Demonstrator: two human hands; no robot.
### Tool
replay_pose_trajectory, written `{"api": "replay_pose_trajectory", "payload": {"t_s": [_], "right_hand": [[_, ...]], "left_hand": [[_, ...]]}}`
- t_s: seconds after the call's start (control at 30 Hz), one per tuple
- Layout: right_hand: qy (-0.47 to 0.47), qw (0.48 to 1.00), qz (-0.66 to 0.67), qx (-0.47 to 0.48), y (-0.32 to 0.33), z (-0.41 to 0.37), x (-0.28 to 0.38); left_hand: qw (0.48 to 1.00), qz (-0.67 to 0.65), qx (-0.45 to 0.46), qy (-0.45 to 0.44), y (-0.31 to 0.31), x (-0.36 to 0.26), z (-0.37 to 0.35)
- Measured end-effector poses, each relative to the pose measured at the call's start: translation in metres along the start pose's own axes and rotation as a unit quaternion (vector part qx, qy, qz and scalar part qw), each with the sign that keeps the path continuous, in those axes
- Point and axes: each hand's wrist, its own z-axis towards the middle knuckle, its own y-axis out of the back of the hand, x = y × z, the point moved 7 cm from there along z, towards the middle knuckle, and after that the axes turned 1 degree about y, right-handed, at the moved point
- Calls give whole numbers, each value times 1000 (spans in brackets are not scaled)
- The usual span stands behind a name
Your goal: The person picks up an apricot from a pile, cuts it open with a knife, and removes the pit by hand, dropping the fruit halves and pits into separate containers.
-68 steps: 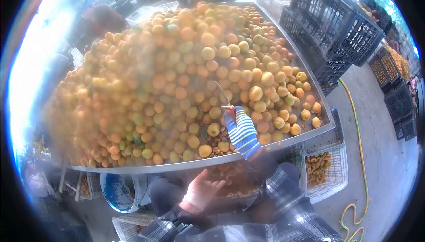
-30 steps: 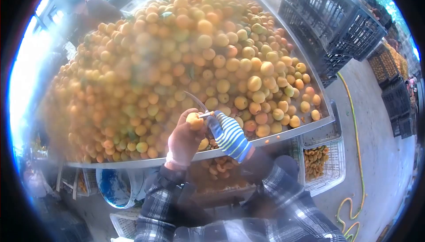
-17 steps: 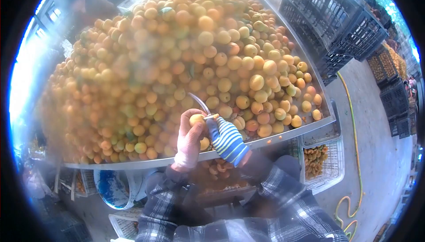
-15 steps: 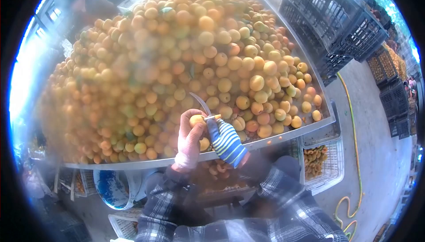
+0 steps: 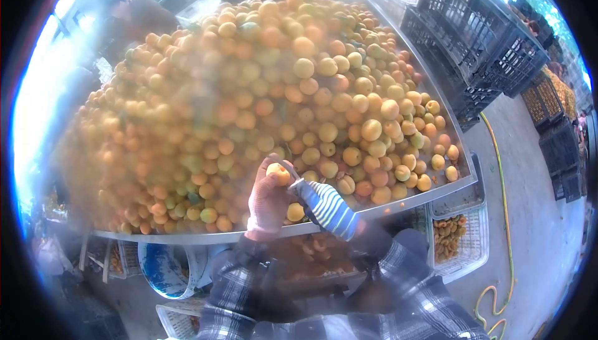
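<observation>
My left hand [image 5: 266,202], in a pale pinkish glove, is closed around a yellow-orange apricot [image 5: 278,172] above the near edge of the table. Right against that fruit is my right hand [image 5: 325,206], in a blue-and-white striped glove, its fingers wrapped round a small curved knife [image 5: 295,184]. Most of the knife is hidden by the hands, and its blade is hard to make out. Beyond both hands lies a big heap of apricots [image 5: 327,132] on a metal-rimmed table [image 5: 398,205]. One loose apricot [image 5: 295,212] sits just below my hands.
Below the table's right corner stands a white basket [image 5: 476,250] of cut fruit pieces [image 5: 448,238]. A blue-and-white bucket [image 5: 163,269] is at lower left. Dark crates [image 5: 479,25] are stacked at upper right. A yellow hose [image 5: 502,203] runs along the floor.
The view has shifted slightly. My right hand has turned about the apricot, and the knife blade that stuck up clearly before is now mostly out of sight. The left hand still holds the apricot.
</observation>
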Motion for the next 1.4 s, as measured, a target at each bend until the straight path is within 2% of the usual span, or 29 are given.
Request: {"api": "replay_pose_trajectory", "payload": {"t_s": [0.03,0.07,0.1,0.13,0.2,0.23,0.3,0.43,0.5,0.57,0.6,0.63,0.67,0.73,0.8,0.83,0.87,0.9,0.93,1.0,1.03,1.07,1.1,1.13,1.2,1.23,1.3,1.33,1.4], "right_hand": [[105,989,-98,-38,4,4,2],[208,956,-193,-77,7,2,5],[164,952,-246,-75,8,-3,8],[163,952,-246,-75,6,-9,21],[112,902,-404,-106,5,-19,38],[112,902,-404,-106,5,-22,42],[100,871,-468,-108,4,-23,46],[111,878,-452,-108,9,-23,41],[111,891,-428,-103,10,-22,41],[106,876,-456,-118,9,-26,52],[99,859,-486,-129,9,-27,55],[130,853,-485,-142,8,-26,53],[130,853,-486,-142,8,-25,51],[87,839,-519,-140,8,-24,48],[56,842,-524,-116,7,-24,47],[27,844,-527,-95,7,-22,44],[27,844,-527,-95,8,-21,41],[42,845,-526,-91,8,-21,38],[56,846,-524,-86,8,-20,38],[82,845,-519,-100,7,-23,43],[108,844,-513,-113,6,-24,49],[112,844,-513,-114,4,-24,51],[78,840,-525,-113,6,-22,48],[42,835,-538,-112,7,-21,45],[51,837,-536,-102,4,-20,43],[60,830,-544,-108,5,-20,40],[52,820,-560,-105,6,-20,36],[49,820,-560,-106,6,-19,35],[66,843,-527,-86,4,-19,33]], "left_hand": [[999,2,-37,2,5,2,-1],[997,3,-74,5,11,4,-3],[997,8,-71,16,13,6,-3],[997,7,-71,16,13,5,-3],[999,12,-45,13,10,4,-3],[999,12,-45,13,8,4,-2],[988,140,-52,29,6,4,0],[982,189,-7,1,4,3,0],[983,185,1,-2,35,20,10],[983,181,13,-3,32,23,12],[998,41,11,52,11,24,4],[989,-100,7,106,-1,28,-2],[989,-101,7,106,1,29,-1],[993,-51,-50,92,12,29,0],[993,-63,-59,83,10,23,-5],[995,33,-71,57,6,15,-5],[988,130,-82,31,4,8,-5],[983,157,-91,13,6,8,-5],[983,157,-91,13,7,12,-5],[984,140,-92,-63,8,9,-8],[984,141,-91,-64,13,11,-8],[994,71,-82,-24,21,17,-6],[997,0,-71,15,24,23,-3],[993,-19,-112,42,32,31,-3],[987,-57,-84,125,29,41,-3],[987,-59,-86,124,26,38,-3],[990,38,-115,79,24,26,-4],[989,37,-115,81,21,25,-5],[975,181,-128,11,17,13,-7]]}}
